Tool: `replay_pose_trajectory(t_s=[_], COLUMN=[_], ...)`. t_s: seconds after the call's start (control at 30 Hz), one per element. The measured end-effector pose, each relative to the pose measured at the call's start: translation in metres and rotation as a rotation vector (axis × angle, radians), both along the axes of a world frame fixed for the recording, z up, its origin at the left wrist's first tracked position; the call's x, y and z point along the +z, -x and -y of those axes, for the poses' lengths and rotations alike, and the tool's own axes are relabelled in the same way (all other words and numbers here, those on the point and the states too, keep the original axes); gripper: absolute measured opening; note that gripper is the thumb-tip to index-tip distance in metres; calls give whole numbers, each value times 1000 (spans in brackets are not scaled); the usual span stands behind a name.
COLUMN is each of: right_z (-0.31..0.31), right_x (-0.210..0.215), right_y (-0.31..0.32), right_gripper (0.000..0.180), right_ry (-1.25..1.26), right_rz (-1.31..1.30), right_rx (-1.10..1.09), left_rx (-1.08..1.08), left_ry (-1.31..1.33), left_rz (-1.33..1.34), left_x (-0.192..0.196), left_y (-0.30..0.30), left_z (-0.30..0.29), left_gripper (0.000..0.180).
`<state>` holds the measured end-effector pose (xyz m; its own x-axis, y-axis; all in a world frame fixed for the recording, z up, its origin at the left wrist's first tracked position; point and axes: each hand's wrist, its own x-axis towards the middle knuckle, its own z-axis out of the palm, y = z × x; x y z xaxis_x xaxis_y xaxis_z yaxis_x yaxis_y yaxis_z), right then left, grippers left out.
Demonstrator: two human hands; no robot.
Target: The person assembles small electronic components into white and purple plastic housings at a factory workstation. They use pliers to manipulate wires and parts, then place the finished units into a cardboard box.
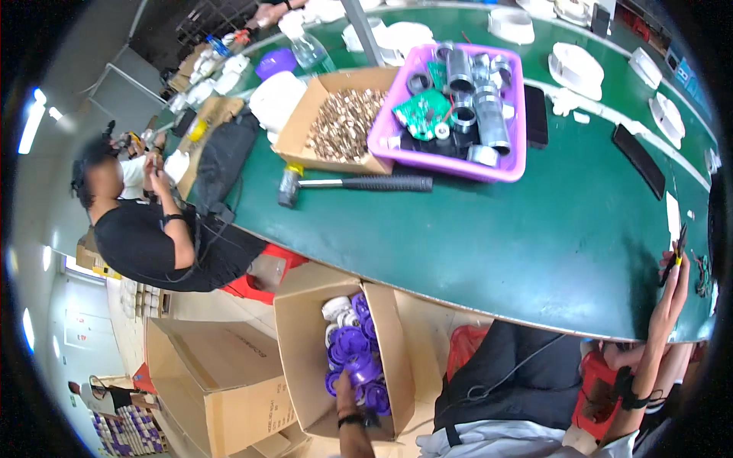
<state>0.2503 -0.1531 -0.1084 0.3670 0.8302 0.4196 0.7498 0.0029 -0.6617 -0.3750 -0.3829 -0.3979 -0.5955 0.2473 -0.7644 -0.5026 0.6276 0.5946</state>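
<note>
My left hand (346, 388) reaches down into an open cardboard box (292, 366) beside the table. Its fingers close on a round purple plastic part (364, 369), and other purple and white parts (336, 308) lie loose around it. My right hand (673, 281) is at the right end of the green table (489, 263), fingers wrapped round a pair of black pliers (679, 256) with a touch of yellow. A small bundle of thin wires (703, 276) lies next to it, and a white strip (673, 217) is just beyond.
A hammer (366, 183) lies before a carton of small metal pieces (345, 122) and a pink bin (504, 174) of metal cylinders. A black phone-like slab (640, 160) and white housings (576, 70) lie farther back. At left, a person (145, 237) sits near another carton (217, 359).
</note>
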Motion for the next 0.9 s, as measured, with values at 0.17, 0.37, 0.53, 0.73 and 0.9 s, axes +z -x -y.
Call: replay_pose_trajectory(t_s=[0.17,0.37,0.53,0.73,0.9], right_z=[3,4,20,64,80], right_x=[-2,-8,5,36,32], right_y=[1,-3,31,84,86], right_gripper=[43,49,59,46,52], right_ry=[-107,-234,-277,-50,10], right_rz=[-228,-503,-859,-838,-952], right_rx=[60,204,326,693,542], left_rx=[-193,-263,-812,-1534,-1690], left_ry=[76,-896,-1165,-1126,-1345], left_rz=[-790,-688,-555,-928,-1406], left_x=[111,329,402,440,388], left_y=[33,-52,-146,-273,-335], left_z=[40,-70,-196,-306,-316], left_gripper=[27,67,68,58,59])
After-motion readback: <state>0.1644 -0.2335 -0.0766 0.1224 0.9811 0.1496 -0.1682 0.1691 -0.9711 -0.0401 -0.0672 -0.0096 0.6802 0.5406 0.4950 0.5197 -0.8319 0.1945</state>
